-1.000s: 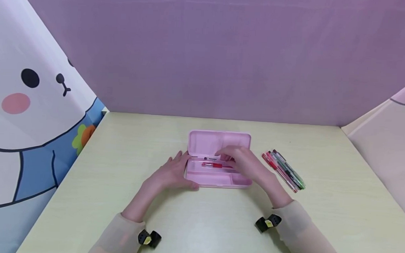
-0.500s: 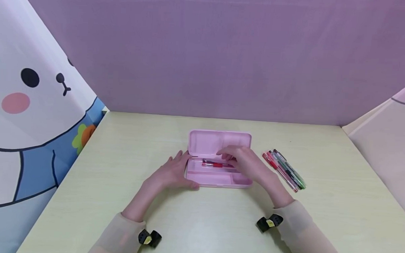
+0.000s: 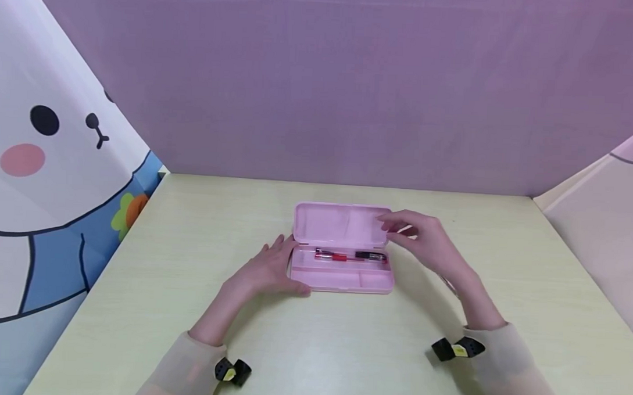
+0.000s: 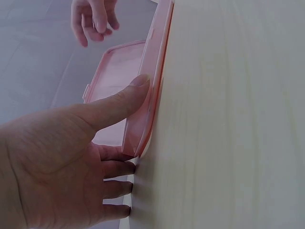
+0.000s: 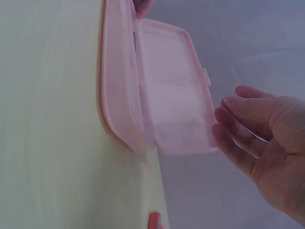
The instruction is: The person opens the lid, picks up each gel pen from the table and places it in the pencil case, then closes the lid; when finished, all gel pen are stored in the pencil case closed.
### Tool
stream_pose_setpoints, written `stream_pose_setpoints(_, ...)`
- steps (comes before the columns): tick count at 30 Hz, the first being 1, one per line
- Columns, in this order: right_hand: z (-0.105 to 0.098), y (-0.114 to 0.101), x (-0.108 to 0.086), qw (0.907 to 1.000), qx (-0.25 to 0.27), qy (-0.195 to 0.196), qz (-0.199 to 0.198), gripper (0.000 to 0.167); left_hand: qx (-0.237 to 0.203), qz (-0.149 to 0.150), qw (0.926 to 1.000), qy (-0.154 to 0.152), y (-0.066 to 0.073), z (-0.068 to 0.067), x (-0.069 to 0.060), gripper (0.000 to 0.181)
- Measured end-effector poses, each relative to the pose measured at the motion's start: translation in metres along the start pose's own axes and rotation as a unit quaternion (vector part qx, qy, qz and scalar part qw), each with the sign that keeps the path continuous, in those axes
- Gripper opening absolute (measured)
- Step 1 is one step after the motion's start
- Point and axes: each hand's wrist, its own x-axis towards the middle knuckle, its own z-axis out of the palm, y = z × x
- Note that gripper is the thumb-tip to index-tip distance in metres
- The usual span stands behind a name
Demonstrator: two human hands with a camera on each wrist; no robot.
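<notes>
A pink pencil case (image 3: pixel 326 279) lies on the table with its lid (image 3: pixel 323 224) tipped back. Inside its rear compartment are a red pen (image 3: pixel 337 257) and a black-capped pen (image 3: pixel 369 256), side by side. My left hand (image 3: pixel 269 270) rests against the case's left end, its thumb (image 4: pixel 121 102) on the front wall and its fingers straight at the end. Raised beside the lid's right edge is my right hand (image 3: pixel 422 242), fingers loosely bent and holding nothing (image 5: pixel 281 143). Whether it touches the lid, I cannot tell.
A thin strip of a pen (image 3: pixel 448 285) shows beside the right wrist; the other loose pens are hidden behind that arm. A red pen end (image 5: pixel 155 220) shows low in the right wrist view. Purple cloth (image 3: pixel 351 94) hangs behind the table (image 3: pixel 322 343).
My right hand has let go of the black-capped pen, leaving it in the case beside the red pen, and has moved up and right. The left hand has stayed put.
</notes>
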Motion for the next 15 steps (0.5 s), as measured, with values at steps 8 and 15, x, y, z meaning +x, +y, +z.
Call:
stream_pose_setpoints(8,-0.038,0.022,-0.025,0.9988,-0.032,0.037,0.008,0.047,-0.008,0.004,1.0000,-0.002,-0.001,0.000,0.000,0.111)
stream_pose_setpoints(15,-0.059,0.044,-0.041,0.9983,-0.029,0.022,0.045,0.057,-0.009,0.009,0.9999,-0.001,-0.002,0.000,0.001,0.111)
